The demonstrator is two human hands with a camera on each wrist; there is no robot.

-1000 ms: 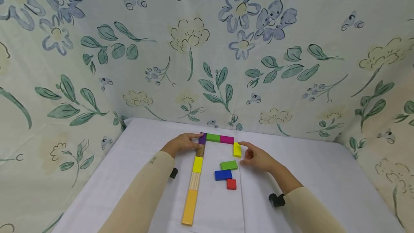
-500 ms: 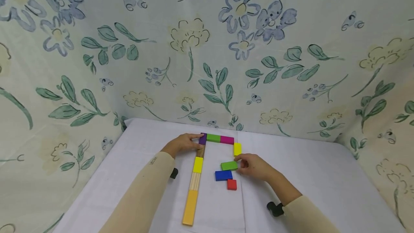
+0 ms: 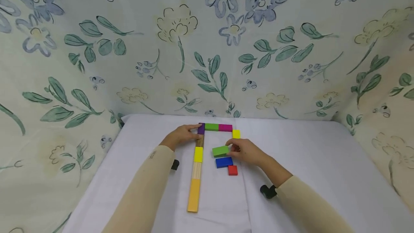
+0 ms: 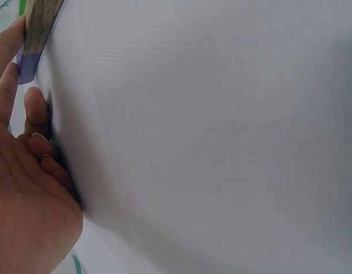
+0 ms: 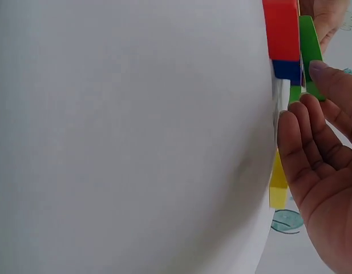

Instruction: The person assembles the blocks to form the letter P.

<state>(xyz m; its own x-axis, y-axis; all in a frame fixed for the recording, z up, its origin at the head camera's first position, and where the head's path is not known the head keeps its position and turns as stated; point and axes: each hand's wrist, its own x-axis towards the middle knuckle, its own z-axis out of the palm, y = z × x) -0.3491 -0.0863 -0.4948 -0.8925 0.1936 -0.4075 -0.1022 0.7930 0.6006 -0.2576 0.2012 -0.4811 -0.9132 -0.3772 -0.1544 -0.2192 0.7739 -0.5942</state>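
My right hand (image 3: 247,151) pinches the right end of a light green block (image 3: 220,151), its left end lifted a little. The right wrist view shows the thumb (image 5: 332,80) on that green block's face, with other fingers curled below. Just in front lie a blue block (image 3: 224,162) and a red block (image 3: 233,170). At the far left corner, my left hand (image 3: 179,136) touches a purple block (image 3: 201,128) with one extended finger, while its thumb reaches the brown wooden block (image 3: 199,141). Beyond the right hand, a yellow block (image 3: 236,133) is partly covered.
A line of blocks runs toward me from the brown one: yellow (image 3: 198,154), striped wood (image 3: 197,170) and a long orange plank (image 3: 194,195). Along the back lie a green block (image 3: 211,127) and a magenta block (image 3: 225,128). White cloth (image 3: 307,161) covers the table.
The right hand has moved from the yellow block to the loose green block, taken hold of it and shifted it left, off the blue one. The left hand stays put; the head view has tilted slightly.
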